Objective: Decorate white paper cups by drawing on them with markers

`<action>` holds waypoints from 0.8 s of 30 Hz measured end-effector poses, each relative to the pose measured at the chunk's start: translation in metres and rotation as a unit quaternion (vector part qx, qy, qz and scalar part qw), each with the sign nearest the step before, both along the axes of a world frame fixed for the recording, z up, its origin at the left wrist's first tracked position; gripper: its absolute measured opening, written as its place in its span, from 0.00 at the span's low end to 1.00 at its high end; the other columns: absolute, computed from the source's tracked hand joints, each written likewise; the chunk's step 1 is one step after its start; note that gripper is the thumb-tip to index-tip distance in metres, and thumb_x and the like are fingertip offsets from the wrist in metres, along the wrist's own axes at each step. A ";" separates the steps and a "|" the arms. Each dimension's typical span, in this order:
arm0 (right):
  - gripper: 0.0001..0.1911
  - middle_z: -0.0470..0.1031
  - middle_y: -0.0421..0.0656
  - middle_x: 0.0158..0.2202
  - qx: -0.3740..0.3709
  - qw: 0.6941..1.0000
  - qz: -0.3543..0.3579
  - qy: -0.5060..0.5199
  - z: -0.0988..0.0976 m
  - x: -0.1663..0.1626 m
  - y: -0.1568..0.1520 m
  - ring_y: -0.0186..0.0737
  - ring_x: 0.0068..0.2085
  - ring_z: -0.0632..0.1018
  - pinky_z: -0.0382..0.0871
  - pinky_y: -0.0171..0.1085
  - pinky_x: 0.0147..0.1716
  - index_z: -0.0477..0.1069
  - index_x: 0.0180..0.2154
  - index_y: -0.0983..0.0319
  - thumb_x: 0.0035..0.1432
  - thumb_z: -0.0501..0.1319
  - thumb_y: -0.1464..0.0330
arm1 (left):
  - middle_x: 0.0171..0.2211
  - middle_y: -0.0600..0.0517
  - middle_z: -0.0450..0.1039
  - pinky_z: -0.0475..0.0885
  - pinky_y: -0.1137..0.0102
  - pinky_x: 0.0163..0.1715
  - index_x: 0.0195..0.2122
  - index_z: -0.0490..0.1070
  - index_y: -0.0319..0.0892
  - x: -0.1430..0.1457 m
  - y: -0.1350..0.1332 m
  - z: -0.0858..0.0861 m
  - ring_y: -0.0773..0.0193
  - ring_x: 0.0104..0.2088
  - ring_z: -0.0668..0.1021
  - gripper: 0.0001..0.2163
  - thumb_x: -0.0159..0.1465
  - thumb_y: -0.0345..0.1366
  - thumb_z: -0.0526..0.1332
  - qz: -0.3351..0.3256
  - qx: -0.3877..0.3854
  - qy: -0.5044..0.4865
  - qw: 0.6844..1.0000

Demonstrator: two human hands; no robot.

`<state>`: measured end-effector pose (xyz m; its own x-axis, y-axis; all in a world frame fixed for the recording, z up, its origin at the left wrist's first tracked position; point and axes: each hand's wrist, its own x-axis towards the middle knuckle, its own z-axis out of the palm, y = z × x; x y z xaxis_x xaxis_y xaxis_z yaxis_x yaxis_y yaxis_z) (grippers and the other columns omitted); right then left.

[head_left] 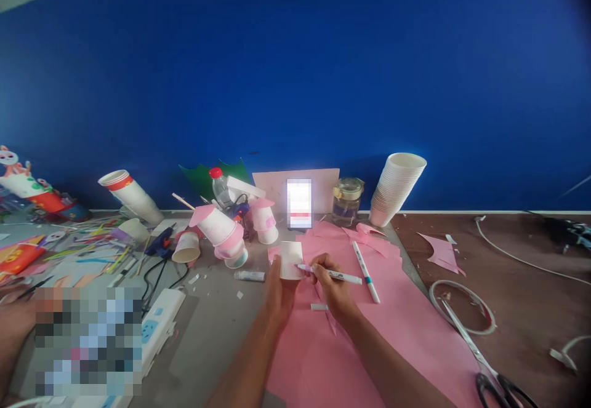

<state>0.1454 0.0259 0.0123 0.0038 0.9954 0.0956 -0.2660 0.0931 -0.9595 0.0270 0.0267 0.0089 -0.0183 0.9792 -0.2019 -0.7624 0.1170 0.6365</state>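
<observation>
My left hand is wrapped round the lower left side of a white paper cup, holding it above the pink paper. In my right hand is a white marker, gripped like a pen. Its pink tip points left and meets the cup's side, or comes very close to it. A loose marker cap lies below the cup. Right of my right hand rests another white marker with a teal band. A glue stick lies to the left of my left hand.
Decorated cup towers stand back left. A glowing phone, a lidded glass jar and a leaning cup stack line the back. Scissors and a tape ring lie right; a power strip and another person's hand are left.
</observation>
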 end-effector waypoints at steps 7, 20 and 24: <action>0.07 0.64 0.35 0.18 -0.008 1.000 0.001 -0.003 0.000 -0.001 0.000 0.33 0.21 0.64 0.59 0.33 0.22 0.66 0.25 0.59 0.53 0.57 0.66 | 0.29 0.49 0.76 0.71 0.67 0.34 0.36 0.74 0.37 0.000 0.001 -0.001 0.63 0.29 0.76 0.15 0.58 0.46 0.65 0.003 -0.006 -0.004 1.000; 0.08 0.63 0.35 0.18 -0.018 1.000 0.021 0.003 0.003 -0.005 -0.005 0.32 0.20 0.63 0.57 0.31 0.19 0.65 0.25 0.59 0.53 0.58 0.64 | 0.27 0.51 0.74 0.70 0.69 0.33 0.34 0.73 0.37 0.000 0.002 -0.004 0.65 0.27 0.75 0.16 0.57 0.47 0.66 0.015 -0.022 -0.007 1.000; 0.10 0.64 0.35 0.18 -0.020 1.000 -0.014 0.019 0.002 -0.004 -0.003 0.32 0.20 0.63 0.56 0.32 0.19 0.65 0.25 0.59 0.54 0.58 0.62 | 0.29 0.50 0.74 0.70 0.67 0.34 0.36 0.73 0.36 0.002 0.003 -0.003 0.64 0.29 0.75 0.16 0.57 0.46 0.67 0.021 -0.012 0.000 1.000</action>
<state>0.1412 0.0224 0.0143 0.0354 0.9978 0.0557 -0.2999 0.0638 -0.9518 0.0285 0.0294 0.0054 -0.0592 0.9725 -0.2253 -0.7669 0.1001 0.6339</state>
